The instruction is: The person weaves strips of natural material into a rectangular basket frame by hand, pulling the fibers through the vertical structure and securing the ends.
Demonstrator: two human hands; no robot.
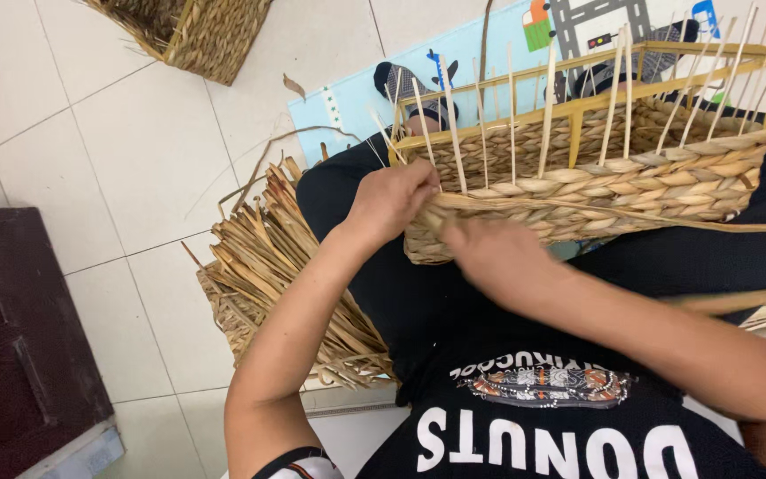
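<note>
A half-woven straw basket rests on my lap, its yellow frame and thin upright sticks rising above the woven rows. My left hand grips the basket's left corner, fingers curled around the weave and a stick. My right hand lies against the basket's front lower edge and pinches a long twisted straw strand that runs rightward across the weave. Its fingertips are partly hidden against the basket.
A pile of dried straw strips lies on the tiled floor by my left leg. Another woven basket stands at the top left. A dark brown board sits at the left, a printed play mat beyond my knees.
</note>
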